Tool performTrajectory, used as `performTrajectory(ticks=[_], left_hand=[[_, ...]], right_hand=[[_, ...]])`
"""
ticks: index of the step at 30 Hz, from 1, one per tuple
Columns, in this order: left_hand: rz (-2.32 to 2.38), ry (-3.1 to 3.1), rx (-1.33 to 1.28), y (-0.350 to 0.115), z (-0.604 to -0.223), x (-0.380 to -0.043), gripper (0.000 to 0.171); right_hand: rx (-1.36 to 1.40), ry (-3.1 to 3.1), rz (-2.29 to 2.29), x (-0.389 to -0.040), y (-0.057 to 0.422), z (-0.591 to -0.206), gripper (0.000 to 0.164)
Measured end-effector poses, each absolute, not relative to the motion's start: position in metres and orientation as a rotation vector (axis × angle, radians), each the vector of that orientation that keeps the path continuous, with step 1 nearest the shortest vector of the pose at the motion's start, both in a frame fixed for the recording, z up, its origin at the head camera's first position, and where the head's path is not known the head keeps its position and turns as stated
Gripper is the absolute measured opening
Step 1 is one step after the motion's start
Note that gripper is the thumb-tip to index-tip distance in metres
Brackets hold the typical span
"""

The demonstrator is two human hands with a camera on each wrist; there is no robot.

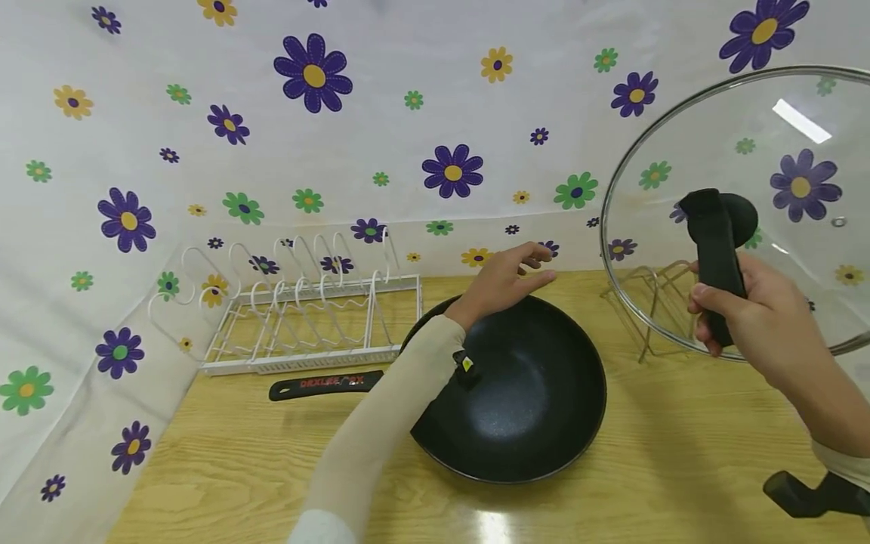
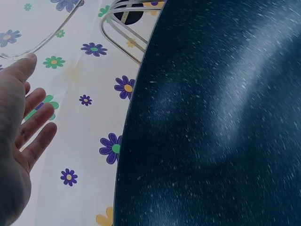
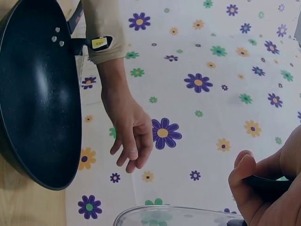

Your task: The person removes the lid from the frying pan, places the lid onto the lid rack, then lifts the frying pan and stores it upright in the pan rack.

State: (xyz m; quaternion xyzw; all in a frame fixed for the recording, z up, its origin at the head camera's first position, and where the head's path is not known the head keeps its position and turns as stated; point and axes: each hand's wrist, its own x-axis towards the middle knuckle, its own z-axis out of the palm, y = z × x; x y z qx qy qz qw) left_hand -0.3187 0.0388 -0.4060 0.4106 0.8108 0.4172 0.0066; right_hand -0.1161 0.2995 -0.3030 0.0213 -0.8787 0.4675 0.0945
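My right hand (image 1: pixel 782 317) grips the black handle of a large glass lid (image 1: pixel 652 177), which is raised and tilted on the right side of the head view. The same right hand (image 3: pixel 268 188) curls round the handle in the right wrist view. Over the far rim of a black wok (image 1: pixel 516 400) reaches my left hand (image 1: pixel 506 279), fingers loose and holding nothing. In the left wrist view the left hand (image 2: pixel 28 113) is spread beside the wok (image 2: pixel 211 117). The wok sits on the table, its long handle (image 1: pixel 326 385) pointing left.
A white wire dish rack (image 1: pixel 313 355) stands at the back left, behind the wok handle. Behind the lid is a small metal wire stand (image 1: pixel 649 302). The wooden table (image 1: pixel 224 453) meets a flower-patterned cloth (image 1: pixel 381 113) along its back and left.
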Motion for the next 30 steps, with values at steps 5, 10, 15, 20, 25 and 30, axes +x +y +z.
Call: performTrajectory(ticks=[5, 10, 15, 20, 25, 30], left_hand=[[1.366, 2.51, 1.272, 0.051, -0.405, -0.324, 0.041], [1.374, 2.512, 1.253, 0.063, -0.409, -0.328, 0.04], [1.398, 2.51, 1.22, 0.075, -0.413, -0.331, 0.041], [1.375, 2.509, 1.189, 0.089, -0.417, -0.334, 0.046], [1.315, 2.535, 1.193, 0.105, -0.419, -0.333, 0.051], [1.263, 2.531, 1.198, 0.122, -0.418, -0.331, 0.052]], right_hand=[[0.032, -2.588, 1.378, -0.115, 0.308, -0.301, 0.023], [-0.017, -2.595, 1.337, -0.113, 0.314, -0.301, 0.034], [-0.055, -2.599, 1.315, -0.113, 0.318, -0.3, 0.031], [-0.096, -2.637, 1.245, -0.113, 0.321, -0.298, 0.032], [-0.122, -2.662, 1.178, -0.113, 0.323, -0.299, 0.034], [-0.113, -2.678, 1.137, -0.112, 0.327, -0.301, 0.037]])
